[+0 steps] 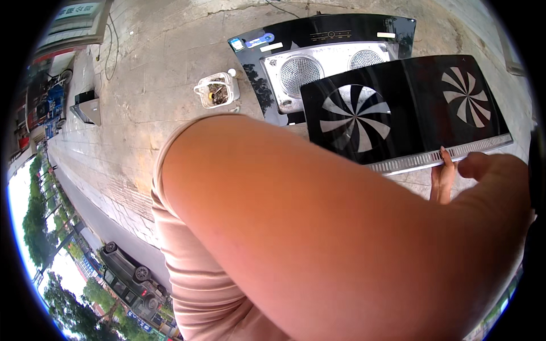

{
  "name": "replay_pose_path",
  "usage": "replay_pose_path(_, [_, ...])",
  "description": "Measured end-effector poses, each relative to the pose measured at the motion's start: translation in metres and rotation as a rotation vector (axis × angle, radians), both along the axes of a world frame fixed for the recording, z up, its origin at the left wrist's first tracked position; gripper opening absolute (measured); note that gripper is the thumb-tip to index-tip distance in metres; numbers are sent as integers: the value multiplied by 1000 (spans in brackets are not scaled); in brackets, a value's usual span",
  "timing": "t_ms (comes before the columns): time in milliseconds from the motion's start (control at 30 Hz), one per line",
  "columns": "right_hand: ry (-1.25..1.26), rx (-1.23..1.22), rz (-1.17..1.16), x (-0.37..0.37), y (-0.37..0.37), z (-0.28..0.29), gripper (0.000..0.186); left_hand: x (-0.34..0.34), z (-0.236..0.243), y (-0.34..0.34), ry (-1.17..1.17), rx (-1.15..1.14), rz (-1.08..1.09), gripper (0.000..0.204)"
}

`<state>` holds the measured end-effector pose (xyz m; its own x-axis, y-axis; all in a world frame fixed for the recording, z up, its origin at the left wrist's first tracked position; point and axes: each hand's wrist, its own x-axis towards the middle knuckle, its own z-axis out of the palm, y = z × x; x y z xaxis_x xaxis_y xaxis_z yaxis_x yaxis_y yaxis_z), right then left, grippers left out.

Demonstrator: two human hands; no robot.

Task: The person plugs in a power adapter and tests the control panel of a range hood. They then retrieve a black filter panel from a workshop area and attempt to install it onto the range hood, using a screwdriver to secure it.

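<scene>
A black panel (pixel 410 113) with two round pinwheel-shaped vents and a slotted metal strip along its near edge is tilted at the right. My right hand (pixel 446 166) grips it by that strip, a finger showing on top. Under and behind it lies a black glass range hood (pixel 310 37) with two round mesh grilles in a silvery plate, partly covered by the panel. Bent across the middle of the view, close up, my left arm in a pale pink sleeve ends in my left hand (pixel 496 173) at the right. Its fingers are mostly hidden.
A white plastic bucket (pixel 228 91) with small loose parts stands on the paved ground, left of the range hood. Further left are a dark box-like object (pixel 86 108) and a blue vehicle (pixel 55 105). A dark car (pixel 128 278) is on the road at lower left.
</scene>
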<state>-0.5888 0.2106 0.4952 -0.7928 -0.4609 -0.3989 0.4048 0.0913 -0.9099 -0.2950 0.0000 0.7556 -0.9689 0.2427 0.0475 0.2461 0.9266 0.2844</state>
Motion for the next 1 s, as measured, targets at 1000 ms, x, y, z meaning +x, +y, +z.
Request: replay_pose_path(1000, [-113,5,589,103,-215,-268,15,261,-625,-89,481,2519,1293,17])
